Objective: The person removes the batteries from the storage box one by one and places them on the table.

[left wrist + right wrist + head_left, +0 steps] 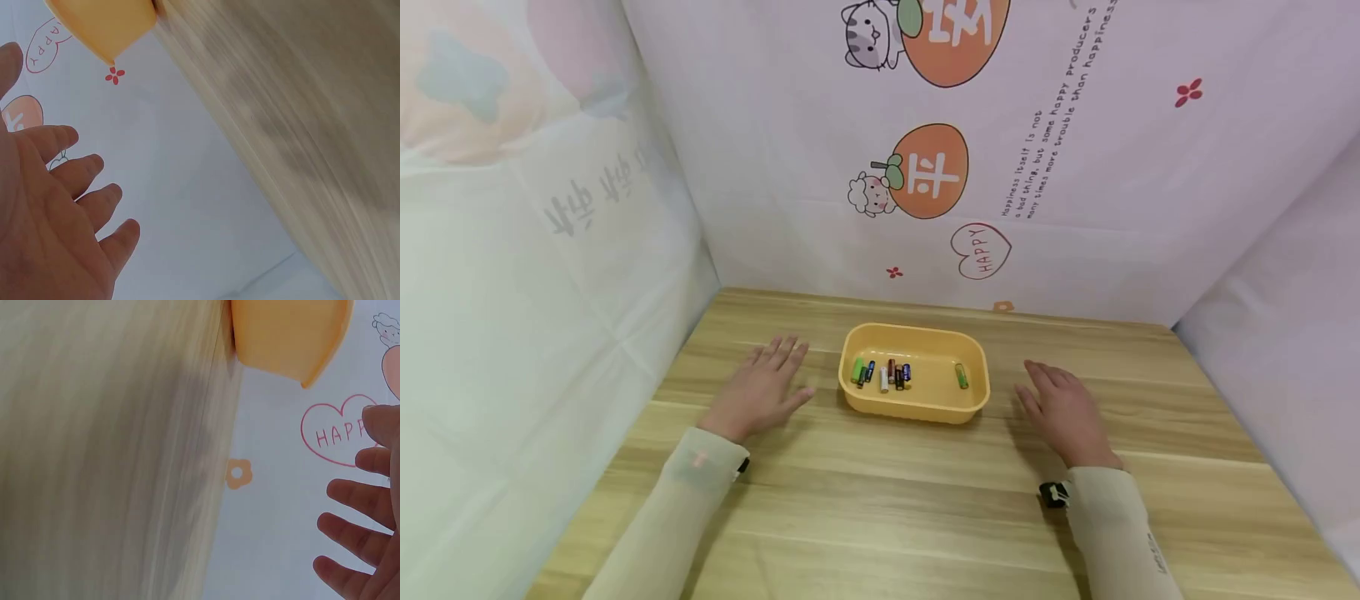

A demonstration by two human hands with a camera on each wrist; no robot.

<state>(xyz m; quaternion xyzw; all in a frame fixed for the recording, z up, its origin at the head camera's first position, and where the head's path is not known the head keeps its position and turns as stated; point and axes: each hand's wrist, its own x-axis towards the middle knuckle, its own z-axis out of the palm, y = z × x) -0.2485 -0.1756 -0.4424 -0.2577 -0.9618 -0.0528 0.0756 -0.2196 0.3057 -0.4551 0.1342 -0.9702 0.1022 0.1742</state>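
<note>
Between my two hands a yellow plastic basin stands on the wooden table. Several batteries lie in it: a light green battery, a white battery and some dark ones are grouped toward the left, while a single green battery lies apart on the right. My left hand is left of the basin, palm down with fingers extended, holding nothing. To the right of the basin is my right hand, its fingers also extended and nothing in its grasp. Both wrist views show loosely spread fingers with the basin's side nearby.
The wood-grain table reaches back to a white printed cloth hanging behind it. More white cloth hangs at the left side and the right side. A dark band is on my right wrist.
</note>
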